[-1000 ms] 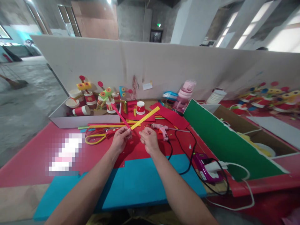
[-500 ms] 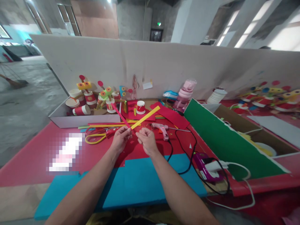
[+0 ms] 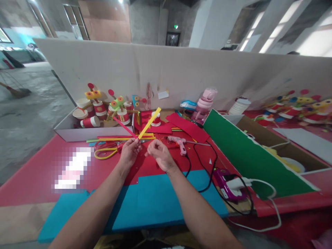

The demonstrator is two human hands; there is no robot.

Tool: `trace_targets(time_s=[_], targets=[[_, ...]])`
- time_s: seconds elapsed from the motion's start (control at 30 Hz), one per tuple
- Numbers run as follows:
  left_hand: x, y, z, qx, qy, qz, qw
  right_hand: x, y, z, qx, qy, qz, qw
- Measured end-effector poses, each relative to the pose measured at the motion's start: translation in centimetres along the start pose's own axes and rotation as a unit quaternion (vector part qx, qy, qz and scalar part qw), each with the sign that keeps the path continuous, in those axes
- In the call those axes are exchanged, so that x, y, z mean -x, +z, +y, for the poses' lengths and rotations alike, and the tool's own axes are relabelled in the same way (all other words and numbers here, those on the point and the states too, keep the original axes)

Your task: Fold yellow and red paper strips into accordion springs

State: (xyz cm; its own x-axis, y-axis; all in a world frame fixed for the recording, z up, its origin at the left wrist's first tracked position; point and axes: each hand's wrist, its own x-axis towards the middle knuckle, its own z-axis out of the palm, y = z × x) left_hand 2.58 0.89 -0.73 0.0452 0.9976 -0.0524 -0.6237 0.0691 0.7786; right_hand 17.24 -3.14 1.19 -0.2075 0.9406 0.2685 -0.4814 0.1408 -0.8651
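Note:
Pinched in my left hand (image 3: 130,151) are the ends of a yellow paper strip (image 3: 149,123) and a red paper strip (image 3: 125,127), which spread apart in a V. My right hand (image 3: 158,152) is just to the right, not touching the strips, with its fingers curled; whether anything small is between them is hidden. A pink glue gun (image 3: 181,143) lies right of my right hand. Yellow-handled scissors (image 3: 106,153) rest left of my left hand. Behind the strips stands a red and white paper cup (image 3: 156,119).
A white box (image 3: 95,133) with cup figures is at the back left. On the right are a green-sided box (image 3: 233,152), a purple power unit (image 3: 229,186) and cables. A blue board (image 3: 147,200) lies in front. A pink bottle (image 3: 206,103) stands behind.
My left hand has shifted slightly left, and both strips have swung to the left with it. My right hand has moved slightly left and its fingers have turned.

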Motion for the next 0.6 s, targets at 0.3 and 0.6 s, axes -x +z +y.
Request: trace_targets(time_s=[0.3, 0.6], targets=[[0.0, 0.1, -1.1, -0.058, 0.020, -0.050, 0.997, 0.8, 1.9, 0.6, 0.287, -0.116, 0.074, 0.948], [0.2, 0.2, -1.1, -0.052, 0.013, -0.042, 0.998, 0.8, 1.8, 1.0, 0.264, -0.092, 0.044, 0.959]])
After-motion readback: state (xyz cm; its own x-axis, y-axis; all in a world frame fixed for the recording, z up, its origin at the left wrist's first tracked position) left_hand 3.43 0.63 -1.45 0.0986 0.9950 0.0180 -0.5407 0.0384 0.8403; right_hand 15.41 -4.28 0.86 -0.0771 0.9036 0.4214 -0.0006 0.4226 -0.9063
